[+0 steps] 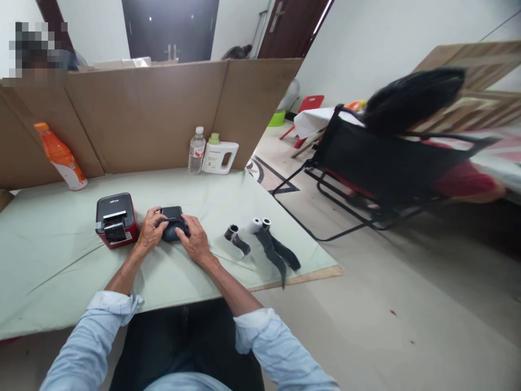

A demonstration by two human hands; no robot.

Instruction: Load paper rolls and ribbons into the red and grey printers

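Dark device (172, 225) sits between left hand (151, 231) and right hand (197, 240), curled fingers (190, 220) gripping it.

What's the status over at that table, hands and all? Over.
Left hand and right hand holding small dark device from either side. Red-and-black machine to their left. Dark-tailed rolls to their right, apart from both hands. Nothing seen blocking.

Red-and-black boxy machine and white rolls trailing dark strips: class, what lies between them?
In the head view: left hand, small dark rounded device, right hand, then the single dark roll.
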